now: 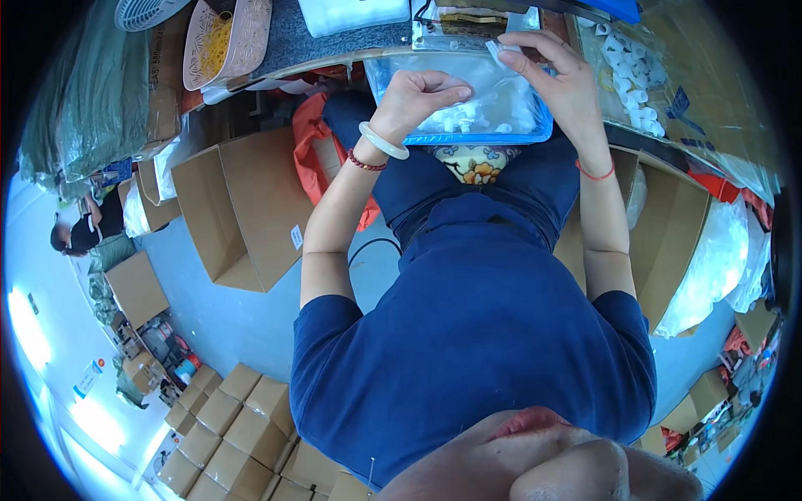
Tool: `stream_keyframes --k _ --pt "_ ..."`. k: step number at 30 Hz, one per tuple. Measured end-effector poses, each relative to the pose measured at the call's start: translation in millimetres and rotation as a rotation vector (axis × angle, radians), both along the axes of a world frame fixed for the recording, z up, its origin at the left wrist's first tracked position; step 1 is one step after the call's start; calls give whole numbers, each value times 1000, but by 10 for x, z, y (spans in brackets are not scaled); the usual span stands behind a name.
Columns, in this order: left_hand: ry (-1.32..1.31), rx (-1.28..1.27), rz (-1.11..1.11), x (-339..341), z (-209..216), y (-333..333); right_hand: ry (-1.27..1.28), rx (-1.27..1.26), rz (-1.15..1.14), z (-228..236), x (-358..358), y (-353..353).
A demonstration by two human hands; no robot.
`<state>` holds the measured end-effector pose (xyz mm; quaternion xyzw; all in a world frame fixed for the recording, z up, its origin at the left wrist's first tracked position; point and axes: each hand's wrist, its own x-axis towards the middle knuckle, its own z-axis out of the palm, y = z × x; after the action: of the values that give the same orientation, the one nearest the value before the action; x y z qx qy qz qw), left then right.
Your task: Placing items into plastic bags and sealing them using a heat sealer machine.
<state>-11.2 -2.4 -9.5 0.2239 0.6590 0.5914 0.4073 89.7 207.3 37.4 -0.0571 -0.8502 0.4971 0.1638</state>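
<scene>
A blue tray (535, 139), lined with clear plastic, rests on my lap against the table edge. Small white plastic parts (468, 123) lie inside it. Over the tray's left side, my left hand (428, 96) has its thumb and fingertips pressed together; whatever may be between them does not show. At the far right of the tray, my right hand (561, 79) is raised and pinches a small ribbed white plastic piece (496, 55) between thumb and forefinger. This piece is close to a metal fixture (476, 23) on the table.
White ring-shaped parts (628, 75) are scattered on the table at right. A pale basket (259, 46) of yellow rubber bands and a white container (355, 18) stand at left. Open cardboard boxes (267, 200) flank my legs. Stacked cartons (242, 447) and another person (88, 224) are farther off.
</scene>
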Motion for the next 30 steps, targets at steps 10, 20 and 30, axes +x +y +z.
stream_keyframes --k 10,20,30 --pt "-141 -9 -178 -23 33 -56 -160 295 331 40 -107 159" --pt "-568 206 91 -413 -268 463 -81 614 -474 -136 302 734" --pt "474 -89 449 -842 -253 39 -98 1011 -584 -810 119 1066"
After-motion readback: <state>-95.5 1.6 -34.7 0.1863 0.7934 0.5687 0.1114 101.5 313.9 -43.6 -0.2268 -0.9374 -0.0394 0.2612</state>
